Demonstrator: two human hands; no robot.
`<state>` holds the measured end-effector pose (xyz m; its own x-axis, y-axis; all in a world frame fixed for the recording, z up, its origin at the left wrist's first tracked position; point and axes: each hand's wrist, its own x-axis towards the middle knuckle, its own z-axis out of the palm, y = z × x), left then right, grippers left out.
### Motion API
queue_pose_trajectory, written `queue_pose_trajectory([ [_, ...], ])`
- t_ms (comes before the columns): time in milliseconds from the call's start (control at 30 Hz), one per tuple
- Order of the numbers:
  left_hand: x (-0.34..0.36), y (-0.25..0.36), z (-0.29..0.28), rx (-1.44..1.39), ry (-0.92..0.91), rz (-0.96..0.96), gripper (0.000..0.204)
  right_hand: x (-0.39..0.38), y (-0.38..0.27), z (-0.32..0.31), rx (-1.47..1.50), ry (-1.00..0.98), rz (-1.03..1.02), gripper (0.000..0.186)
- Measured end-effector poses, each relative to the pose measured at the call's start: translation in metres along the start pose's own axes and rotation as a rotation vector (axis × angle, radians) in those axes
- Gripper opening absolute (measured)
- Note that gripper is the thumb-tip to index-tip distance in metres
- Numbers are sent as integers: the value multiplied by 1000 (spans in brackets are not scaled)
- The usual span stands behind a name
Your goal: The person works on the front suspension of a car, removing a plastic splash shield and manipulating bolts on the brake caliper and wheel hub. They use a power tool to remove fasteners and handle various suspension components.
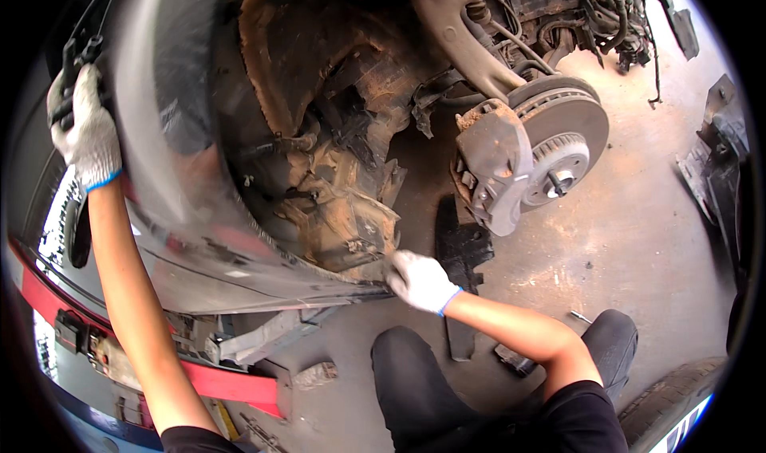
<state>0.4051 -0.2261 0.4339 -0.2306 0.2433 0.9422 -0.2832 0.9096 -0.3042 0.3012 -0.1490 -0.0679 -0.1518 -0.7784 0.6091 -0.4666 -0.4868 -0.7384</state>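
My left hand (pixel 84 126), in a pale knit glove, grips a black part (pixel 68 94) along the car body's edge at upper left. My gloved right hand (pixel 419 281) is at the lower lip of the dark fender (pixel 163 174), fingers curled; what they hold is hidden or too small to tell. Inside the wheel arch is a dirty, rust-coloured liner and bodywork (pixel 335 222). To the right, a brake disc (pixel 582 146) with a caliper (pixel 495 158) hangs below a suspension arm (pixel 455 30).
A loose black panel (pixel 463 246) lies on the floor (pixel 590 254) below the caliper. More dark parts (pixel 714 166) are at right, a tyre (pixel 670 397) at lower right. A red-and-grey lift arm (pixel 231 383) runs under the car. My bent knees (pixel 399 357) are below.
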Motion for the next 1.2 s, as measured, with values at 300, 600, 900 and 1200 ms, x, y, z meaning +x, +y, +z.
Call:
queue_pose_trajectory([
  [300,-139,151,9,-423,75,-421,21,-64,-59,-149,-4,63,167,26],
  [600,-429,299,109,-1315,-881,-1482,17,-118,-28,-201,-204,-316,386,40],
  [900,-514,314,124,-1369,-1225,-1529,22,-176,23,-177,-526,-573,629,35],
  [1200,-538,265,132,-1311,-693,-2286,4,-131,57,-255,-125,522,963,36],
])
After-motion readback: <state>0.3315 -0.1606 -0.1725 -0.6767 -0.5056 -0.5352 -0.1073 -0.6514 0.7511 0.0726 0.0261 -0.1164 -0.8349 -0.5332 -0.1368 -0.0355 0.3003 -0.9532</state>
